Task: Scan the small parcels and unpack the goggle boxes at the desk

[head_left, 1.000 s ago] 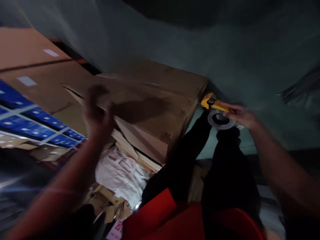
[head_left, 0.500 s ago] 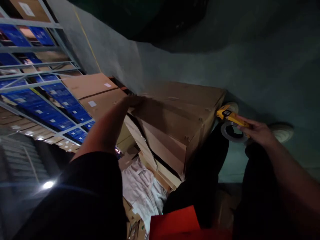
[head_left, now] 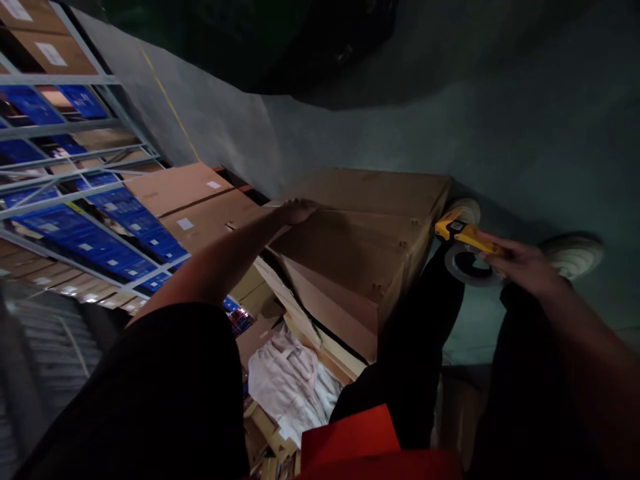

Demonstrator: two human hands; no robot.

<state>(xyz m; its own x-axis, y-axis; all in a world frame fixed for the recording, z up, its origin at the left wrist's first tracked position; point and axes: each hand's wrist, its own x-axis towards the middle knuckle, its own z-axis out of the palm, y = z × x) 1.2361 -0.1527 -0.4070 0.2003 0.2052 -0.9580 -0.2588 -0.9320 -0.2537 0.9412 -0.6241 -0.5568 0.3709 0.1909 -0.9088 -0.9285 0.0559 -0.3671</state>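
Note:
A large brown cardboard box (head_left: 350, 247) stands on the floor in front of my legs. Flat on its top, near the far left end, lies my left hand (head_left: 301, 211), fingers stretched out and holding nothing. My right hand (head_left: 525, 265) is wrapped round the yellow handle of a tape dispenser (head_left: 467, 235). A grey roll of tape (head_left: 456, 268) hangs on it, over my knees and just right of the box's end. The dispenser and the box look slightly apart.
More cardboard boxes (head_left: 200, 217) stand left of the large one. Shelving (head_left: 60, 197) with blue bins and cartons runs along the left. A pale cloth (head_left: 285, 377) lies beside the box, near cardboard pieces. A dark green object (head_left: 240, 40) is at the top.
My left hand has slid a little to the right along the box top. The view has shifted slightly; my right hand still holds the tape dispenser in nearly the same place.

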